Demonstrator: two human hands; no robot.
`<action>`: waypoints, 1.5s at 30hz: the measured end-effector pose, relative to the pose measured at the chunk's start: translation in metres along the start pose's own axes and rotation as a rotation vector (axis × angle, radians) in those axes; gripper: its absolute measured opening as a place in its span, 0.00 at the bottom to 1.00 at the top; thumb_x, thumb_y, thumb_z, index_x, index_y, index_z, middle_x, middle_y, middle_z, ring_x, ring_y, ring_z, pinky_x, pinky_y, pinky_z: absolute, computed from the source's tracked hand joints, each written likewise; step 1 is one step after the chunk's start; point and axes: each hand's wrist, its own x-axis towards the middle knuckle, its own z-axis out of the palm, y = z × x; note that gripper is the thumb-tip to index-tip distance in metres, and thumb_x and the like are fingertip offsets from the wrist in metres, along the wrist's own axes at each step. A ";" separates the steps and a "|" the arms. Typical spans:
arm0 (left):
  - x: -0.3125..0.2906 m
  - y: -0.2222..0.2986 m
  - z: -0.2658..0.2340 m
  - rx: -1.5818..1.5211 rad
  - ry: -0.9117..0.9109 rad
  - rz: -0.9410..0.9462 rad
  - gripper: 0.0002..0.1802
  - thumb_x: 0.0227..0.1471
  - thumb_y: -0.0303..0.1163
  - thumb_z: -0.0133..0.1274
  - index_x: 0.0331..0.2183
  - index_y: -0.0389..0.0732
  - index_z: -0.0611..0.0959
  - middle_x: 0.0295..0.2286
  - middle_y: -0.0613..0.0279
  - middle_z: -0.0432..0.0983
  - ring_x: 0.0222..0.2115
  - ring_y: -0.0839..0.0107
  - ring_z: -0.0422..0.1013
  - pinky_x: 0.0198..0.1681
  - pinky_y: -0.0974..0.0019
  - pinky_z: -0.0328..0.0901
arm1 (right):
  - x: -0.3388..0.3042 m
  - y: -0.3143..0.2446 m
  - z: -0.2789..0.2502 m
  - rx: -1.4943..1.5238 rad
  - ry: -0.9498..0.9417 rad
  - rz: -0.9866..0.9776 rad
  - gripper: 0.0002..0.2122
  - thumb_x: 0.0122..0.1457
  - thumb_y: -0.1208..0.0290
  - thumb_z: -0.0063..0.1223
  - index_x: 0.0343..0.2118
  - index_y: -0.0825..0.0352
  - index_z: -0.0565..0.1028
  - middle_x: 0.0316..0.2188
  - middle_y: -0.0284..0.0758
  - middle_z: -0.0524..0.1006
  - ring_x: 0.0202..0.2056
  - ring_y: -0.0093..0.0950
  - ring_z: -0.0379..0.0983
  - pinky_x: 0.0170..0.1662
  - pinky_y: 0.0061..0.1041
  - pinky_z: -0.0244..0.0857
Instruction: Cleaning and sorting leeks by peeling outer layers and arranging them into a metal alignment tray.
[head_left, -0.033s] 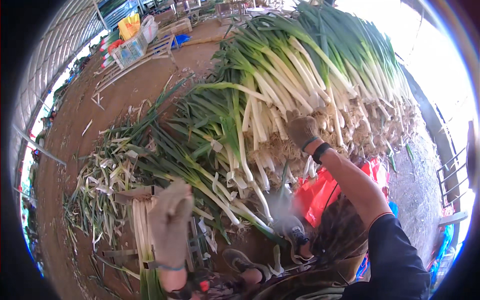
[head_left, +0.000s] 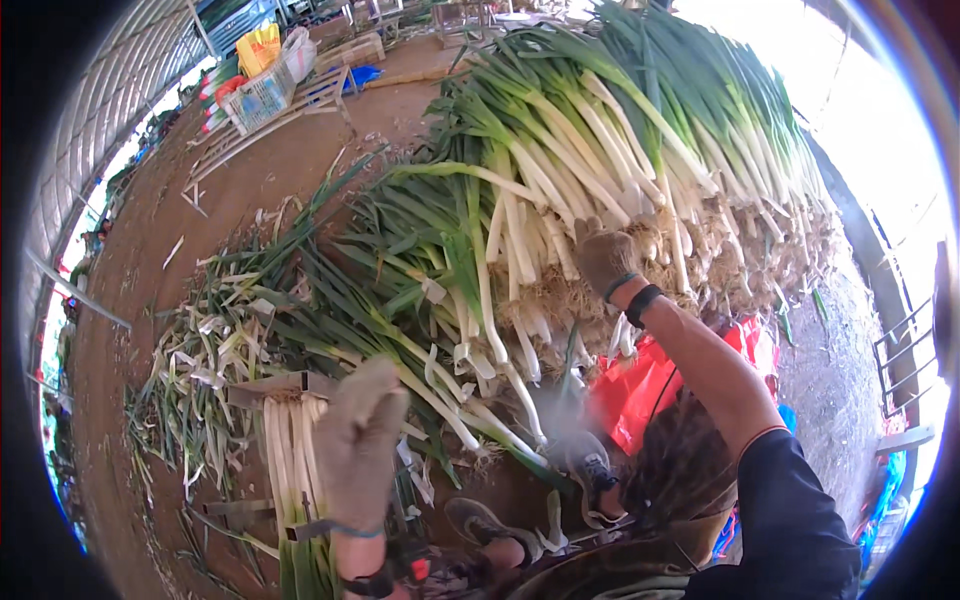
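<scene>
A big heap of leeks (head_left: 620, 150) with white stalks and muddy roots lies ahead of me. My right hand (head_left: 605, 257), in a brown glove, reaches into the root ends of the heap, fingers curled round a leek there. My left hand (head_left: 358, 440), also gloved, is raised with its fingers closed; I see nothing in it. Just left of it a bundle of trimmed white stalks (head_left: 290, 460) lies in a metal frame (head_left: 270, 388). More loose leeks (head_left: 420, 300) lie spread between the two hands.
Cut leaves and trimmings (head_left: 200, 370) litter the brown dirt floor (head_left: 250, 200) at left. A red bag (head_left: 650, 390) lies by my shoes (head_left: 590, 470). A white basket (head_left: 262, 92) and crates stand far back left. A metal railing (head_left: 905, 340) runs along the right.
</scene>
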 end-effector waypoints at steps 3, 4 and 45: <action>0.009 -0.021 0.012 0.150 -0.093 0.011 0.14 0.55 0.25 0.60 0.45 0.36 0.84 0.43 0.53 0.81 0.38 0.68 0.77 0.39 0.68 0.72 | 0.019 -0.007 0.012 -0.044 -0.039 0.025 0.19 0.62 0.68 0.46 0.54 0.70 0.70 0.43 0.50 0.78 0.30 0.39 0.80 0.25 0.40 0.70; 0.014 -0.027 0.012 0.253 -0.138 0.038 0.15 0.54 0.25 0.61 0.45 0.36 0.84 0.42 0.52 0.81 0.37 0.67 0.78 0.38 0.68 0.72 | 0.023 -0.002 0.016 -0.062 -0.064 0.034 0.20 0.61 0.69 0.46 0.54 0.71 0.69 0.45 0.51 0.77 0.31 0.39 0.81 0.25 0.40 0.69; 0.097 -0.137 0.089 -0.757 -0.053 -0.813 0.07 0.58 0.27 0.52 0.36 0.33 0.78 0.27 0.56 0.79 0.23 0.68 0.77 0.27 0.63 0.77 | -0.162 -0.140 -0.161 1.186 -0.447 -0.755 0.16 0.56 0.63 0.59 0.44 0.64 0.72 0.26 0.33 0.76 0.29 0.34 0.79 0.28 0.31 0.73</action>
